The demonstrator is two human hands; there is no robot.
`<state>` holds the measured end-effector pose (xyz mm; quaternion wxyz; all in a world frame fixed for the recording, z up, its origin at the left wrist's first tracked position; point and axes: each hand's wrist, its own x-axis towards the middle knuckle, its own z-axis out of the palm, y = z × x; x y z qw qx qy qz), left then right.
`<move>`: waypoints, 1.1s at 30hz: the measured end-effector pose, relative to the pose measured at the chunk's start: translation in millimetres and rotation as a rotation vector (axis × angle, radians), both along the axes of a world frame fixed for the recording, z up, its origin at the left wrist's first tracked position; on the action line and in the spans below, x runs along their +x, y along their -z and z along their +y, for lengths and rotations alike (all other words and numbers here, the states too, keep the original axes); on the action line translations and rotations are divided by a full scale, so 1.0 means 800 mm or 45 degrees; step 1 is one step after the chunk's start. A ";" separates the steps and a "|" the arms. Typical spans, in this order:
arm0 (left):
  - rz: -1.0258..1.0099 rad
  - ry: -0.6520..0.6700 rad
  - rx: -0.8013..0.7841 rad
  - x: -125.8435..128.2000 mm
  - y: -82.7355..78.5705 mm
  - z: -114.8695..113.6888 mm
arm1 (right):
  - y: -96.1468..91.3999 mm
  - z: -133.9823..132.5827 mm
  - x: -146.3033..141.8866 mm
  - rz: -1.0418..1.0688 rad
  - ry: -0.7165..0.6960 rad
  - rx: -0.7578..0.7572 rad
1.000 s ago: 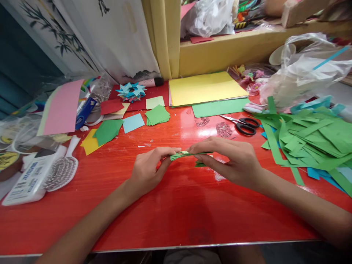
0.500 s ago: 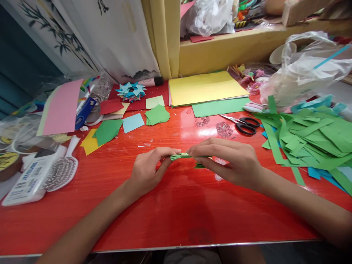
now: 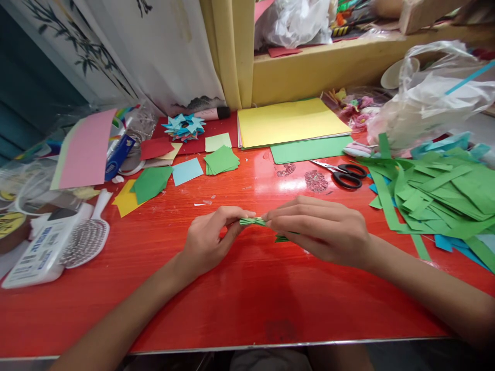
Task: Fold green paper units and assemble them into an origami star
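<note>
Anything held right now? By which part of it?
Yes: folded green paper, its left end pinched by the left hand. The right hand covers its right end; the exact hold there is hidden.

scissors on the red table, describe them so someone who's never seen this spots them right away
On the red table, find the right hand, which holds folded green paper. Beyond it, left of the heap of cut green paper, lie the scissors, pointing left. Black-handled and metal-bladed, they stand out from the paper around them.
</note>
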<state>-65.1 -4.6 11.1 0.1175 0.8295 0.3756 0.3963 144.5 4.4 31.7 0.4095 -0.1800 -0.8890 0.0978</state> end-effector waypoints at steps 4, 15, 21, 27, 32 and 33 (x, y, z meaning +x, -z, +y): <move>0.006 0.007 0.004 0.000 -0.001 0.000 | -0.001 0.001 0.001 -0.043 -0.002 0.109; 0.125 -0.042 0.122 -0.003 0.004 0.001 | 0.001 0.002 0.000 -0.027 0.069 -0.006; 0.219 -0.062 0.210 -0.002 0.003 -0.001 | -0.006 -0.004 -0.002 -0.045 0.151 -0.162; 0.087 -0.066 -0.109 0.002 -0.009 -0.002 | -0.009 -0.001 -0.003 -0.070 0.314 -0.605; 0.009 -0.064 -0.582 0.006 -0.020 0.001 | -0.003 0.007 -0.002 -0.060 0.244 -0.958; 0.009 -0.063 -0.646 0.007 -0.020 0.002 | -0.001 0.007 -0.002 -0.047 0.221 -1.006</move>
